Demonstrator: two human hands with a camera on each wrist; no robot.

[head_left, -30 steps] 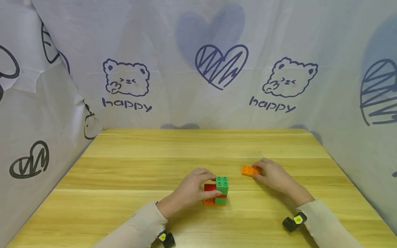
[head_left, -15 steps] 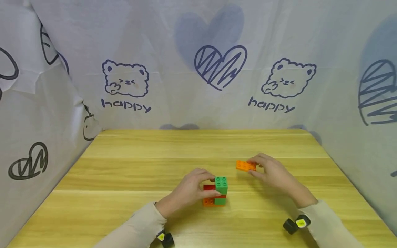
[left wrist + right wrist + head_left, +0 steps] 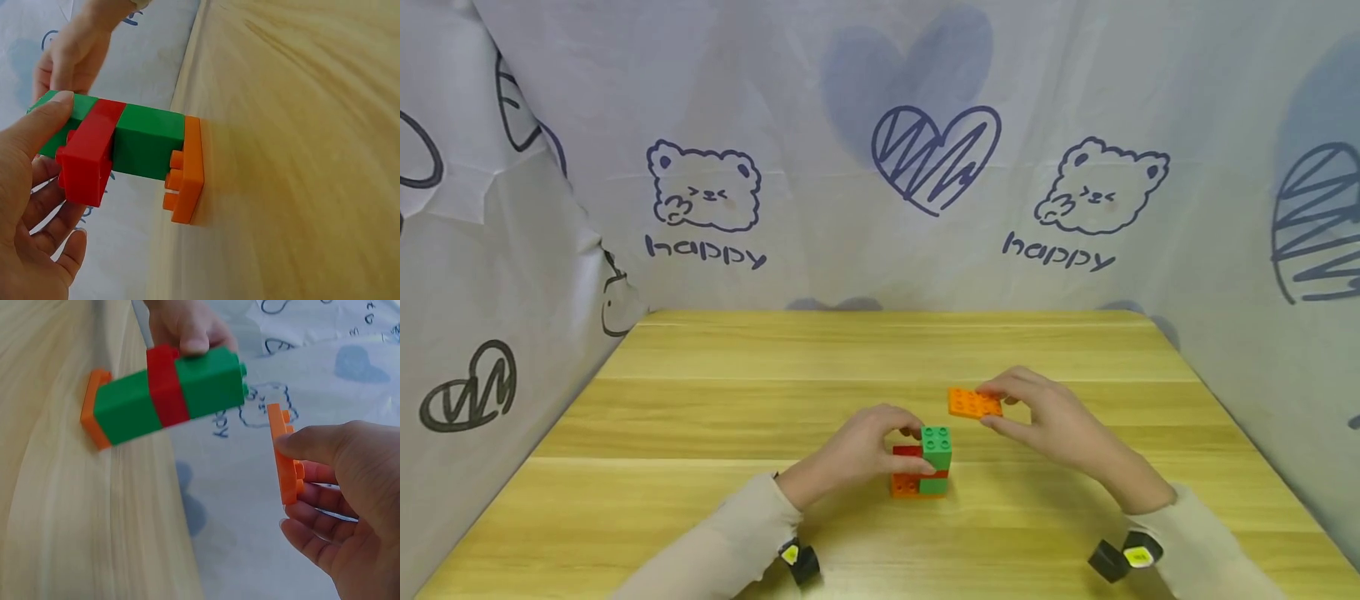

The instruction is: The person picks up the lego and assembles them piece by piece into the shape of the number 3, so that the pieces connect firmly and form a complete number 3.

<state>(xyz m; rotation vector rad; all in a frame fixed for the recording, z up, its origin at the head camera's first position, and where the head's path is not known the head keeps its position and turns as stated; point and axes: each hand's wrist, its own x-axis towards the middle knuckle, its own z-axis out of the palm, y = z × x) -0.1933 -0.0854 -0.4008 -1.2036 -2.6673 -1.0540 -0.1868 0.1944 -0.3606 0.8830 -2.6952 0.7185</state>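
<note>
A stack of toy building bricks stands upright on the table: an orange plate [image 3: 190, 172] at the bottom, a green brick [image 3: 149, 140], a red brick [image 3: 94, 150] that juts out to the left, and a green brick [image 3: 936, 446] on top. My left hand [image 3: 868, 450] grips the stack near its top, thumb on the near side and fingers behind. My right hand [image 3: 1052, 417] pinches a flat orange studded plate [image 3: 970, 403] by its right end, studs up. In the right wrist view this plate [image 3: 284, 459] is held off the table, apart from the stack.
The wooden table [image 3: 737, 400] extends around both hands. White cloth [image 3: 820, 225] printed with bears and hearts hangs behind it and at both sides. A black wrist camera [image 3: 1123, 557] sits on the right sleeve, another camera [image 3: 800, 560] on the left.
My right hand has lifted the orange plate and moved it leftward, closer to the stack. My left hand and the stack have stayed in place.
</note>
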